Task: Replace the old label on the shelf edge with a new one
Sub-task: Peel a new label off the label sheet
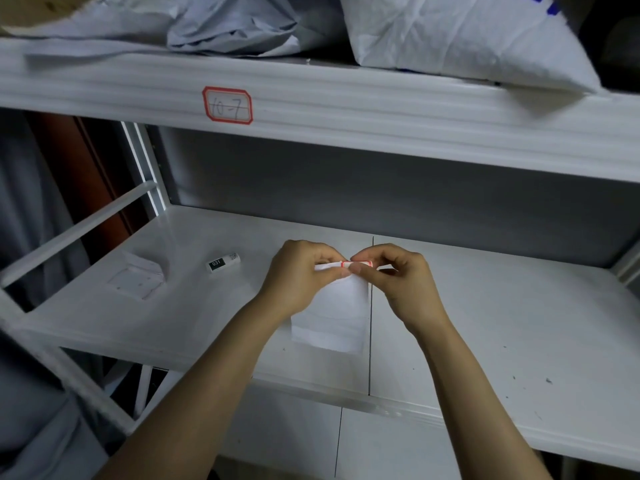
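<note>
Old label [227, 105]: white sticker with a red cut-corner border and "10-7" handwritten on it, stuck flat on the ribbed white shelf edge [381, 112]. Over the lower shelf [485, 323], left hand [298, 275] and right hand [398, 275] pinch the top of a limp white backing sheet [330, 320]. A red-bordered new label [356, 264] curls there, its face hidden by the fingertips. Crinkled plastic bags [460, 36] lie above, cut off.
</note>
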